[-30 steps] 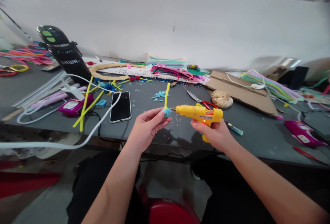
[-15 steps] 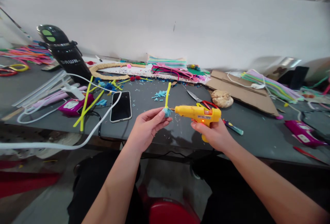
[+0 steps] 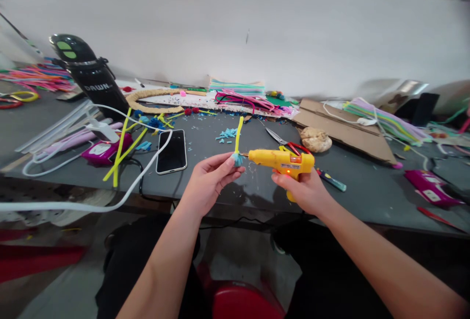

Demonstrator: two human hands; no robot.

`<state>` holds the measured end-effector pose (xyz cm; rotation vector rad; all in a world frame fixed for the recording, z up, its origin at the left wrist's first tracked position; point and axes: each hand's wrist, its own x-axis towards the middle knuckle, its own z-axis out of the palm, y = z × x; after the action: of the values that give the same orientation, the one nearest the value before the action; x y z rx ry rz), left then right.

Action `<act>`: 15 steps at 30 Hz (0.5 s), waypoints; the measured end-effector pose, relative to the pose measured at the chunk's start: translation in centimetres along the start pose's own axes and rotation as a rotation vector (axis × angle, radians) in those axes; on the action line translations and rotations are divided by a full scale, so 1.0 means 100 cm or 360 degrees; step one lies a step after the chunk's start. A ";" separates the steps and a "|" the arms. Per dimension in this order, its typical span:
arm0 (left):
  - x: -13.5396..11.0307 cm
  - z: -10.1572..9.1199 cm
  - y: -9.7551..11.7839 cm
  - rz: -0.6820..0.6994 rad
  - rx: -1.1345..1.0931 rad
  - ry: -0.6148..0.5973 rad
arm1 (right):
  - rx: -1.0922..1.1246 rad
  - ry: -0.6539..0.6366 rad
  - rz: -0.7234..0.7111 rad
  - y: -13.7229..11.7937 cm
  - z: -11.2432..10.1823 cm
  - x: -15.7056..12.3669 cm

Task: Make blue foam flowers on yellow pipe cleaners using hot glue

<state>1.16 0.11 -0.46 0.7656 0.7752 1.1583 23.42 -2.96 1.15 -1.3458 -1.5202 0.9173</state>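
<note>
Your right hand [image 3: 307, 193] has brought the glue gun [image 3: 282, 160] slightly leftward since the earlier frame, which narrows the gap to the workpiece. Your left hand [image 3: 210, 183] holds its former position.

**Left grip.** The grip of the left hand is closed on the yellow pipe cleaner [image 3: 238, 134]. Thumb and fingertips pinch it at its lower end, just beside the blue tuft [image 3: 238, 159] fixed there. The pipe cleaner stands nearly upright above the fingers, in the air over the near edge of the table [image 3: 367, 189].

**Right grip.** The grip of the right hand is wrapped around the handle of the glue gun. The handle is largely covered by the palm and fingers. The gun body lies level and points left. Its nozzle tip reaches the blue tuft; you cannot tell from this view whether the two touch. An orange lamp glows on the gun body above the fingers.

**Surroundings.**
- A phone [image 3: 172, 151] lies flat, screen up, to the left of the left hand.
- Scissors [image 3: 283, 141] with red handles lie just behind the glue gun.
- A black bottle [image 3: 91, 78] stands tilted at the far left.
- A cardboard sheet [image 3: 347, 132] lies well apart, to the far right.
</note>
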 end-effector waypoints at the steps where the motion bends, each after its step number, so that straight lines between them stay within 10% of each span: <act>1: 0.000 0.000 0.000 -0.0002 0.0001 -0.0001 | -0.0003 -0.0003 0.0000 0.001 0.000 0.000; 15: 0.000 0.001 0.000 0.0003 0.0000 -0.0002 | -0.0004 -0.0015 0.0007 0.001 0.000 -0.001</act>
<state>1.21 0.14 -0.39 0.7672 0.7736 1.1596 23.42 -3.04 1.03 -1.3488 -1.5269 0.9260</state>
